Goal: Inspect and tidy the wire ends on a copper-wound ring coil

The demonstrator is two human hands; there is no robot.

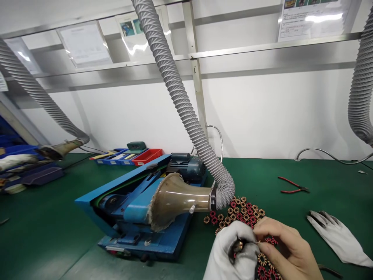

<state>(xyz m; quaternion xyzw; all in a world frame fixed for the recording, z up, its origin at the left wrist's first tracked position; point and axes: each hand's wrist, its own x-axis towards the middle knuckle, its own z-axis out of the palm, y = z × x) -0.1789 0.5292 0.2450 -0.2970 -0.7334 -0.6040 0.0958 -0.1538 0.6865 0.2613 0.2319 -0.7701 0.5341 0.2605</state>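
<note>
My left hand [230,252], in a white glove, is curled closed around a small copper-coloured metal part [239,244]. Most of that part is hidden inside the dark-stained fingers. My bare right hand [291,251] meets it from the right, thumb and forefinger pinched together at the glove's edge. A thin, pale, wire-like tip shows between them, too small to name surely. Behind and beneath both hands lie many small toothed rings [229,221], some red and some copper-tan, spread on the green table.
Left of my hands stands a blue belt machine [131,217] with a brown funnel hood [180,198] on a grey hose [183,101]. Red-handled pliers [294,186] and a loose white glove [339,237] lie right. Blue and red trays [148,156] sit behind.
</note>
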